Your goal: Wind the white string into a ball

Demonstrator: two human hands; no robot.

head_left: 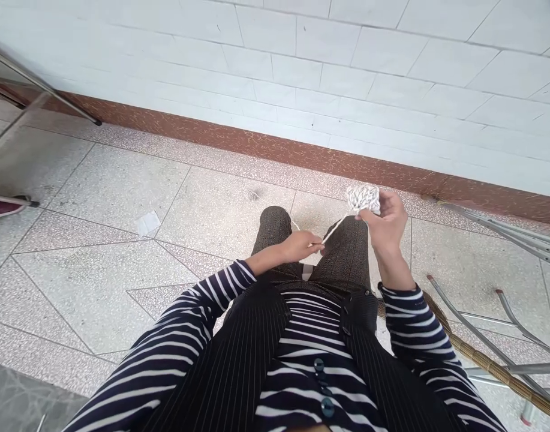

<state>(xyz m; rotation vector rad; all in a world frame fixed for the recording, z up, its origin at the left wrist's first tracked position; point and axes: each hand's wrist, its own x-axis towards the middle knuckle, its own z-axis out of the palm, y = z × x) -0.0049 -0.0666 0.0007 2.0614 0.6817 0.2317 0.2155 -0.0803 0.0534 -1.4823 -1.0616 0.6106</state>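
A small white piece of chunky crochet or knit work (363, 198) with dark flecks is pinched at its right edge by my right hand (388, 223), raised above my right knee. From its lower edge a strand of white yarn (335, 230) runs taut, down and left. My left hand (300, 246) is closed on this strand between my thighs. A thin tan sliver shows at its fingertips, too small to name. Behind that hand, more yarn leads up past the inside of my left knee and drops from sight.
Metal chair legs (490, 318) and a woven rim (495, 369) stand at my right; a folded metal frame (504, 231) lies beyond. A white paper scrap (147, 223) is on the floor. At far left are metal legs (72, 108) and a person's shoe (2, 208). A tiled wall (275, 66) rises ahead.
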